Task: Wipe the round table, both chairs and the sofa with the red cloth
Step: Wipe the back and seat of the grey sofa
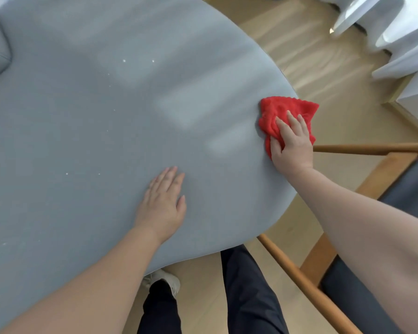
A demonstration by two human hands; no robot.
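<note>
We are pressing the red cloth point(285, 114) under the straight fingers of our right hand point(291, 143) at the right edge of the grey sofa seat point(106, 128), our left hand point(163, 201) is lying flat and released, and white specks point(124, 61) are showing that the sofa is probably only partly wiped.

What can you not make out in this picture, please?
Head view:
- Red cloth: part lies under the right hand.
- Chair: cut off by the right and bottom edges, partly behind the right arm.
- White specks on the grey surface: too small to identify.
- Grey surface: runs past the left edge, so its full shape is unknown.
</note>
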